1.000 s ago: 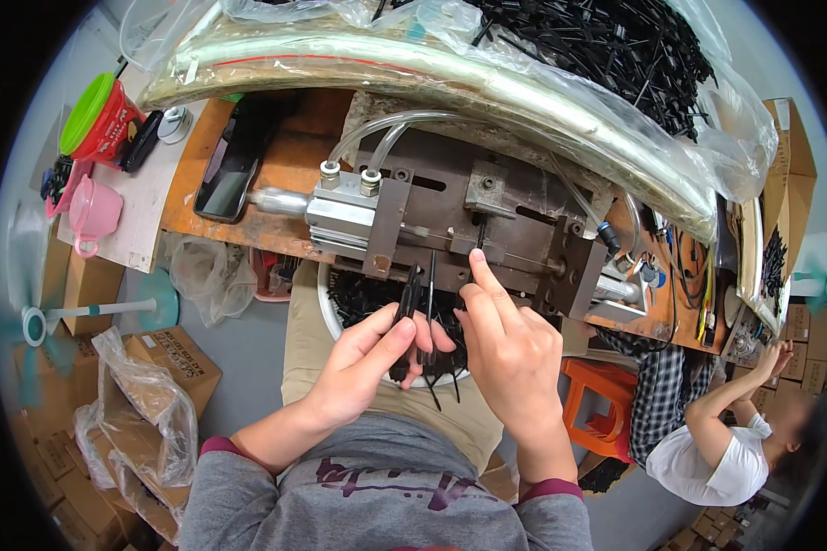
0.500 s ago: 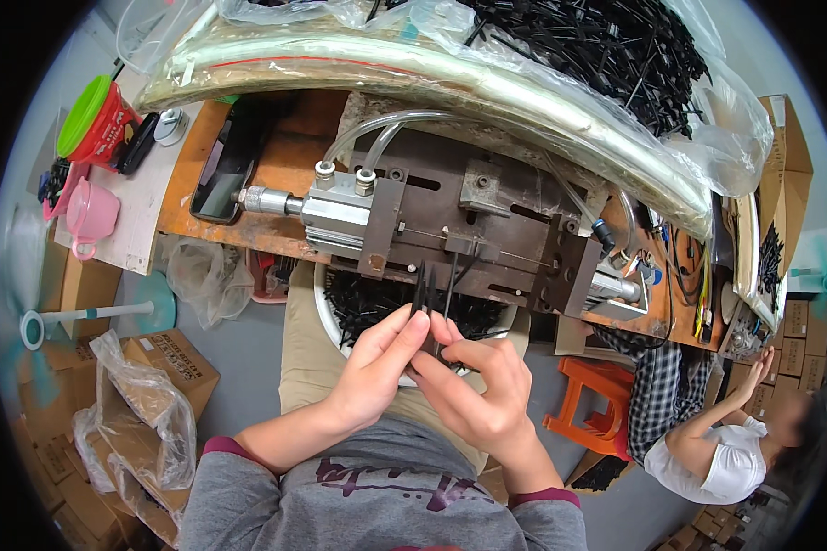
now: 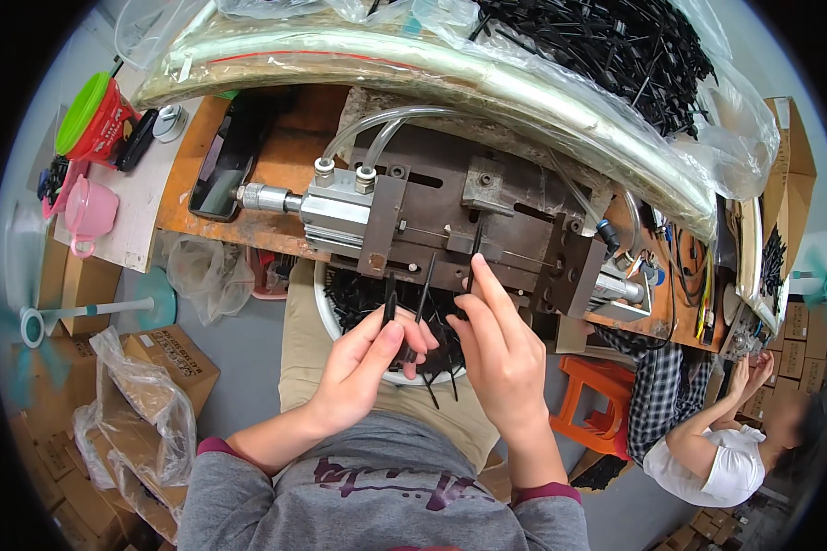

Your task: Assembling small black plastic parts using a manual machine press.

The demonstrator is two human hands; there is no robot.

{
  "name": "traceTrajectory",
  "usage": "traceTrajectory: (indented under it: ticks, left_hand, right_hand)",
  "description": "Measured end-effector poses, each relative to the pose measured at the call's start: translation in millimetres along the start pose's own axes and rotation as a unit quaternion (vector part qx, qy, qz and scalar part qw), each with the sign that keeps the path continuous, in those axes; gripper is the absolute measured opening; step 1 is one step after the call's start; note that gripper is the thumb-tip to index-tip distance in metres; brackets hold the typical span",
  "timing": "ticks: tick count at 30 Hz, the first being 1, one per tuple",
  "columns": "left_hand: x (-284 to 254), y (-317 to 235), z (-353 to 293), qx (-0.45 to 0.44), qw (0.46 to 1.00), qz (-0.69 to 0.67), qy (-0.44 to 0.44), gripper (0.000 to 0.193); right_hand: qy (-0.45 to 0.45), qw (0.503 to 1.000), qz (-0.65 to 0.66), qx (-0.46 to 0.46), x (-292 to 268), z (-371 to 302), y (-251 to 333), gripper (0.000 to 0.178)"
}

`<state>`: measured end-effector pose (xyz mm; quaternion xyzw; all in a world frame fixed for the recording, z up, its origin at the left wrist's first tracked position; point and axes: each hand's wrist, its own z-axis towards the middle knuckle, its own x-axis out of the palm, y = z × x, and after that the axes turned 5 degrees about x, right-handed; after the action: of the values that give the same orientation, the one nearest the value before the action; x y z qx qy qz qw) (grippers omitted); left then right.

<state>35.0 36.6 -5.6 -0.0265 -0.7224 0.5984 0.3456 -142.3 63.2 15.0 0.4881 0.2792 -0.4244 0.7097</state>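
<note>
Several thin black plastic strips [image 3: 390, 298] are pinched in my left hand [image 3: 363, 360], some pointing up and others hanging below the fingers. My right hand [image 3: 505, 358] is closer to the bench machine [image 3: 432, 204], its fingers closed on one black strip [image 3: 477, 241]. This strip points away from me, its far end at the small metal block [image 3: 485, 188] in the middle of the machine. Whether the end sits inside the block, I cannot tell. Beneath my hands, a white tub [image 3: 322, 308] on my lap holds many black pieces, partly hidden by my fingers.
Air cylinders [image 3: 335, 220] with clear hoses flank the machine. Behind it is a plastic-lined tray heaped with black strips [image 3: 606, 55]. A phone [image 3: 225, 170] lies at left. At right are cables [image 3: 685, 266], an orange stool [image 3: 593, 404] and a seated person [image 3: 708, 450].
My hands have moved apart. The right one has gone forward and right with one strip, up to the metal block; the left has shifted slightly left, keeping the other strips.
</note>
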Motion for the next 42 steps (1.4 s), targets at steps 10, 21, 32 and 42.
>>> traceTrajectory:
  ticks: [10,21,32,42]
  left_hand:
    - [0.6,-11.0,-3.2,0.062,0.998,0.032,-0.001,0.039]
    - [15.0,-17.0,7.4,0.057,0.998,0.003,-0.025,0.041]
    - [15.0,-3.1,8.1,0.014,0.999,0.034,-0.038,0.046]
    - [6.2,-7.1,6.6,0.123,0.986,0.111,-0.011,0.048]
  right_hand:
    - [0.025,0.986,-0.164,-0.027,-3.9,13.9,11.5,0.019]
    - [-0.046,0.985,0.057,-0.158,-22.6,-4.8,22.6,0.024]
    - [-0.059,0.979,0.188,-0.049,-20.4,-9.9,19.2,0.025]
    - [0.017,0.994,-0.09,-0.059,-9.9,7.5,-5.3,0.021]
